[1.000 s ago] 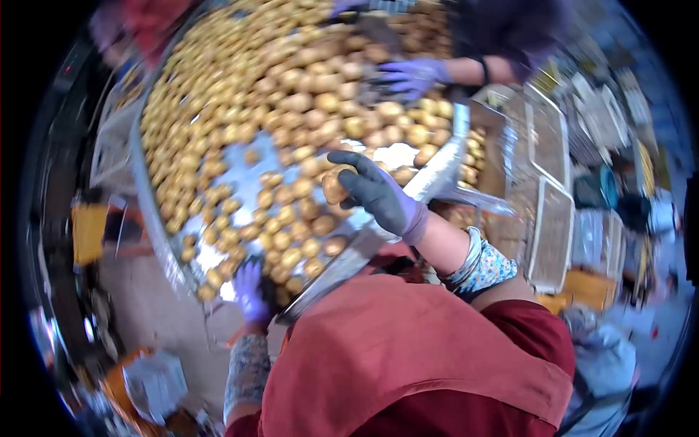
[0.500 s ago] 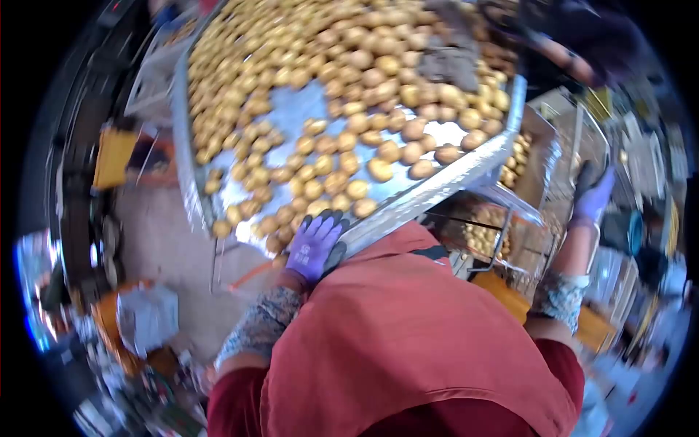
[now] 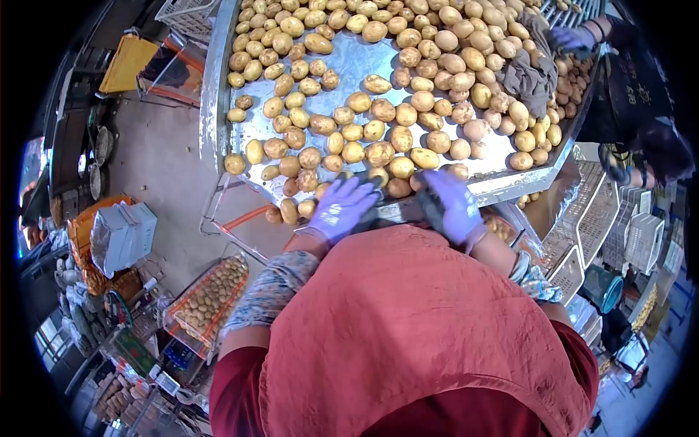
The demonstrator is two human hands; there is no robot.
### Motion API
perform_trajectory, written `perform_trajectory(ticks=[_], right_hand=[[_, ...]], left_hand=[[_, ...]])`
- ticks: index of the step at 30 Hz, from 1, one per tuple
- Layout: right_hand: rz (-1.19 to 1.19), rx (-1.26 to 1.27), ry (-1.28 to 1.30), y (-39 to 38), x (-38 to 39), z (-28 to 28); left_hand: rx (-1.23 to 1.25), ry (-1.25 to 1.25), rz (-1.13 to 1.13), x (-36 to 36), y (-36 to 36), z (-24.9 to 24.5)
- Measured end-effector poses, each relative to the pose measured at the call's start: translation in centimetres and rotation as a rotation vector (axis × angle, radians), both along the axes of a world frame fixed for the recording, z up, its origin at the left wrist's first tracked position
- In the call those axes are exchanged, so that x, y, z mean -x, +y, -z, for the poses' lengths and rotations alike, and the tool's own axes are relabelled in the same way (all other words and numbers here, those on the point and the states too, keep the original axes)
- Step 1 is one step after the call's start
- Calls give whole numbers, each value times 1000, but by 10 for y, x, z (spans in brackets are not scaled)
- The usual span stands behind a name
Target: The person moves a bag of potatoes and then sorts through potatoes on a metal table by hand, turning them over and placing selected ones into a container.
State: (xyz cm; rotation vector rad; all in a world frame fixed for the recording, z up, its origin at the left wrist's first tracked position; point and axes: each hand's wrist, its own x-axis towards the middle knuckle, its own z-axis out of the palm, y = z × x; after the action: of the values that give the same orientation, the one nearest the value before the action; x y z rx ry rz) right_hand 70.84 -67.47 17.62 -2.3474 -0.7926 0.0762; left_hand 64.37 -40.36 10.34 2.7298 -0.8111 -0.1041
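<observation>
Many potatoes (image 3: 353,151) lie loose on a metal sorting table (image 3: 349,73), thicker toward the far side. My left hand (image 3: 341,207), in a purple glove with dark fingertips, rests at the table's near edge. Its fingers stretch forward against the nearest potatoes, one of them at the fingertips. My right hand (image 3: 453,205), gloved the same way and slightly blurred, is over the same edge to the right. Its fingers are extended and apart beside a potato (image 3: 399,187); no potato shows in its grasp.
A grey cloth (image 3: 530,81) lies among potatoes at right. Beyond it is a co-worker's gloved hand (image 3: 573,38). Plastic crates (image 3: 593,211) stand to the right. An orange-edged crate of potatoes (image 3: 211,302) sits lower left. A wrapped box (image 3: 120,237) stands on the left.
My right hand has come from far out on the right to the table's near edge. My left hand stays at that edge. The view has shifted and sharpened.
</observation>
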Motion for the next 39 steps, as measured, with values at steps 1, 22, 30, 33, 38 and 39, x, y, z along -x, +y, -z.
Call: perform_trajectory(ticks=[1, 22, 30, 33, 38, 39], right_hand=[[107, -17, 46, 0, -15, -4], [7, -63, -43, 55, -36, -2], [1232, 642, -853, -278, 33, -114], [1552, 295, -682, -336, 8, -107], [717, 242, 14, -118, -62, -17], [627, 385, -72, -85, -78, 24]], left_hand=[[26, 46, -33, 6, 16, -7], [-182, -7, -271, -7, 84, 30], [-67, -40, -257, -26, 72, 13], [171, -170, -154, -31, 45, 4], [-14, 178, 45, -49, -27, -20], [68, 196, -23, -48, -25, -8]])
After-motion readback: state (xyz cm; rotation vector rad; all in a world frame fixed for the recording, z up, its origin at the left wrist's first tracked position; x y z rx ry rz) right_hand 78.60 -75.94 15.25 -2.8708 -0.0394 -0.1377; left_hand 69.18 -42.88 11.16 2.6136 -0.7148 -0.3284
